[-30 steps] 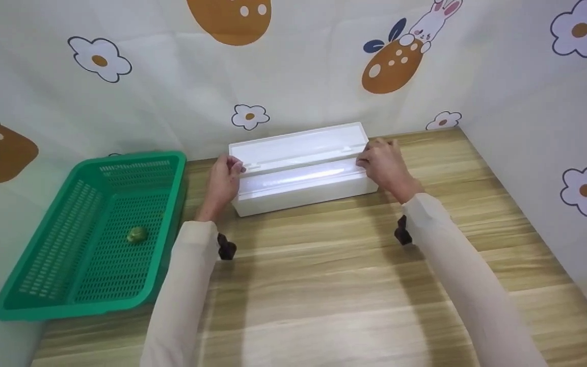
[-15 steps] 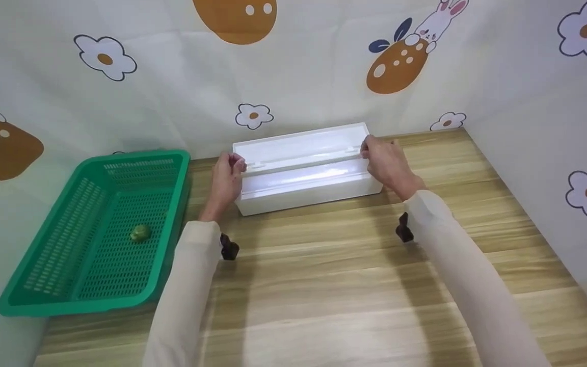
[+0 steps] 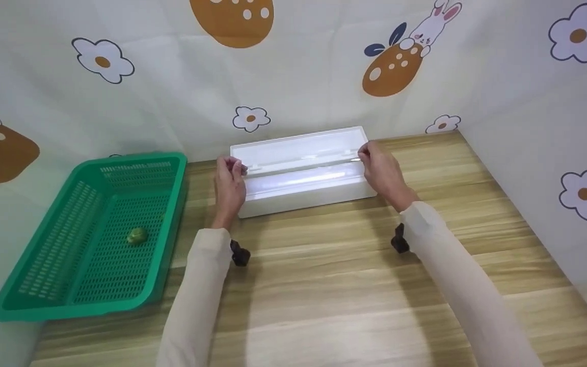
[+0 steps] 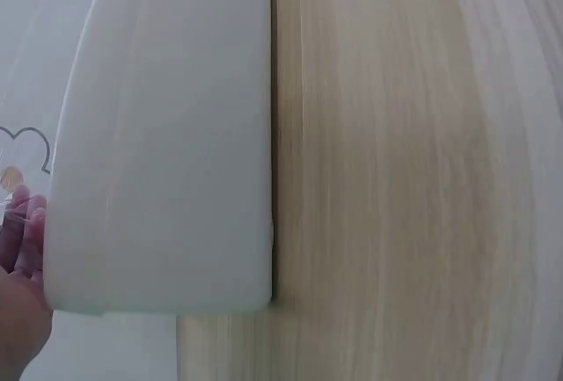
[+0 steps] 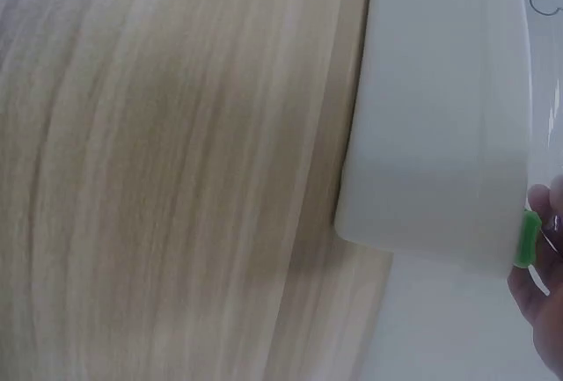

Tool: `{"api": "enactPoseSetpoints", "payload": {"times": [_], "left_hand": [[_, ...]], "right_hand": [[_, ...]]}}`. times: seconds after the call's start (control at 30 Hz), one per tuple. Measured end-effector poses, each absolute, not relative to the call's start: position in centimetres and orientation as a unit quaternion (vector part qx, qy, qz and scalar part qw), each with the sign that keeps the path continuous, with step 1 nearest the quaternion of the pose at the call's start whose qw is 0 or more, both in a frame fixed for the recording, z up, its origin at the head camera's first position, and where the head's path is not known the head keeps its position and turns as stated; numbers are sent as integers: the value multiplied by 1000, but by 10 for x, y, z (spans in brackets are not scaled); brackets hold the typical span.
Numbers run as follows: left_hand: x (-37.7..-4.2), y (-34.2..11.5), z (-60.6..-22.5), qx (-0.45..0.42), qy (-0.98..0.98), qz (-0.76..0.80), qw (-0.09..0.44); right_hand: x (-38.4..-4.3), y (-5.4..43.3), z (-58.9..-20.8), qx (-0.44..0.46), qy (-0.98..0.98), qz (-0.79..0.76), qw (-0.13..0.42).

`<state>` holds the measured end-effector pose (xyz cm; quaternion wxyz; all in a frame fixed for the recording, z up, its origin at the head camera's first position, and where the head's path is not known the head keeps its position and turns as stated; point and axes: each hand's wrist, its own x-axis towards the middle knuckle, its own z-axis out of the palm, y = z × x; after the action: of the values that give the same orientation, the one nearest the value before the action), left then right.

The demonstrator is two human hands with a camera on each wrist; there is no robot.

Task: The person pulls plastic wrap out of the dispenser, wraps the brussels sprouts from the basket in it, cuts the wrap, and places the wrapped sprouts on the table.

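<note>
A long white box [image 3: 309,198], a cling film dispenser by its look, lies on the wooden table against the wall. Its lid [image 3: 298,146] is tipped back, and glossy clear cling film [image 3: 306,177] stretches along the inside. At the box's left end my left hand [image 3: 231,186] pinches the film, which glints over the fingertips in the left wrist view. My right hand [image 3: 385,171] has thumb and fingers curled on the film at the right end. Beside those fingers, in the right wrist view, a small green piece [image 5: 527,239] sits at the box's edge.
To the left stands a green plastic basket [image 3: 152,285] with a small round green vegetable [image 3: 137,235] inside. A patterned cloth wall [image 3: 314,81] rises directly behind the box. Wooden tabletop [image 3: 324,295] extends in front of it.
The right hand rose a little off the box's right end, then came slightly lower and inward. The left forearm has shifted right, with its fingers still at the left end.
</note>
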<state>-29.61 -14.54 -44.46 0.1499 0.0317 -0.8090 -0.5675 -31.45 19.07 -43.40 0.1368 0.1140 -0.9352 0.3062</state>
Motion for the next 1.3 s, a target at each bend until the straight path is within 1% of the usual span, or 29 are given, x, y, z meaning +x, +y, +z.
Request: {"api": "enactPoseSetpoints", "payload": {"times": [0.07, 0.23, 0.47, 0.53, 0.67, 0.77, 0.93, 1.07, 1.17, 1.3], "left_hand": [[-297, -144, -446, 36, -800, -578, 157], [-301, -144, -447, 44, -787, -594, 163], [-306, -146, -447, 48, -776, -609, 154], [-307, -147, -446, 49, -779, -608, 147], [-308, -150, -443, 51, -780, -609, 134], [-309, -151, -440, 50, -776, -616, 125], [-308, -156, -439, 50, -775, -623, 96], [-309, -160, -438, 40, -776, -623, 89], [-311, -162, -437, 25, -779, -619, 95], [-311, -165, -434, 36, -778, -621, 89]], "right_hand": [[-315, 189, -433, 109, -934, 315, 126], [-317, 189, -426, 90, -933, 340, 77], [-319, 190, -422, 84, -931, 355, 33], [-319, 190, -421, 87, -930, 355, 31], [-320, 192, -418, 92, -928, 357, 51], [-320, 193, -416, 80, -930, 352, 68], [-321, 192, -413, 53, -933, 348, 77], [-322, 194, -411, 49, -917, 390, 64], [-325, 196, -409, 35, -900, 433, 36], [-328, 198, -406, 28, -893, 448, 8]]}}
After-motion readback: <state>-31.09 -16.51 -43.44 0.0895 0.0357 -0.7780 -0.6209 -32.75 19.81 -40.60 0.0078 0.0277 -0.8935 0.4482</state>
